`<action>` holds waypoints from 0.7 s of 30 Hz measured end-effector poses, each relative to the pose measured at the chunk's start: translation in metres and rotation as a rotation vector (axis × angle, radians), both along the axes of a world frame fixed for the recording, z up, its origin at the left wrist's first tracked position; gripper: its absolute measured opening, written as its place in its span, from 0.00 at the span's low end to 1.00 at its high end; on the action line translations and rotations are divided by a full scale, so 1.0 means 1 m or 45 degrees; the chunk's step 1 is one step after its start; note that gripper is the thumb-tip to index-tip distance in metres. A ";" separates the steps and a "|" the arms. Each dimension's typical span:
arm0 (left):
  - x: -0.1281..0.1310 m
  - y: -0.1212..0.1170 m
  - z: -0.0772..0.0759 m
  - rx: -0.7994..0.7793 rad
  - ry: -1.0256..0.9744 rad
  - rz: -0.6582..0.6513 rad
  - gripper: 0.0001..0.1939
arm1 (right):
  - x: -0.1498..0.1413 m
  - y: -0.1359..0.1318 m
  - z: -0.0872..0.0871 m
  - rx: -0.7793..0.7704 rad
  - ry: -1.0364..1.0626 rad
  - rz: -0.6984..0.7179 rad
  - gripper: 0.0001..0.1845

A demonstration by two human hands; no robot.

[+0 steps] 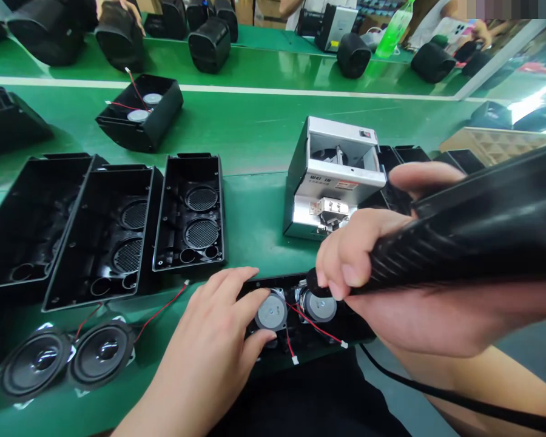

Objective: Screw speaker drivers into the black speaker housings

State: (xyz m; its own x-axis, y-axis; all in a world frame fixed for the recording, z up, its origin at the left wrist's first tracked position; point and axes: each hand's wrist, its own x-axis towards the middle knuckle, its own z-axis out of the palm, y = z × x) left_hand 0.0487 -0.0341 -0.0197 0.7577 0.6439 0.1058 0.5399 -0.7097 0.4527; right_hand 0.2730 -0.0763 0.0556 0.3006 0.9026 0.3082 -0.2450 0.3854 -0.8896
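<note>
On the green table (264, 133), my left hand (209, 349) lies flat and open, fingers spread, pressing on the black speaker housing (300, 331) at 6 o'clock, its fingertips against the left of two round speaker backs (272, 312) seated inside; it grips nothing; my right hand (382, 285) is wrapped tight round the black electric screwdriver (473, 237), which comes in from 3 o'clock, its tip down beside the right speaker back (321, 307); thin red wires (316, 328) trail across the housing toward its near edge; a black cord (437, 394) runs off toward 4 o'clock. Just past the housing, at 12 o'clock, stands a small silver screw feeder (332, 176); at 9 to 10 o'clock three empty black shells (118, 230) lie open side by side, mesh grilles showing; at 8 o'clock two loose speaker cones (68, 358) rest face up, red wires attached; farther off at 11 o'clock sits another housing (141, 112) with speakers fitted; a green bottle (394, 27) stands at 1 o'clock.
</note>
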 end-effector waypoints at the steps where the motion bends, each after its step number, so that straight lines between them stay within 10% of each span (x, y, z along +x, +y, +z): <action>1: 0.000 0.000 0.001 -0.004 -0.002 0.000 0.23 | -0.005 0.004 -0.003 -0.018 0.034 -0.038 0.30; 21: 0.003 -0.004 0.004 -0.043 0.004 0.019 0.18 | -0.025 0.020 -0.018 -0.105 -0.038 -0.202 0.39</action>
State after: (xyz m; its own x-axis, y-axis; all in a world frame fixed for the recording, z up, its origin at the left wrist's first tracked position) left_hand 0.0513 -0.0377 -0.0161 0.7482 0.6584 0.0819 0.5517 -0.6859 0.4745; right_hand 0.2484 -0.0566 0.0372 0.4333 0.8670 0.2459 -0.1602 0.3426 -0.9257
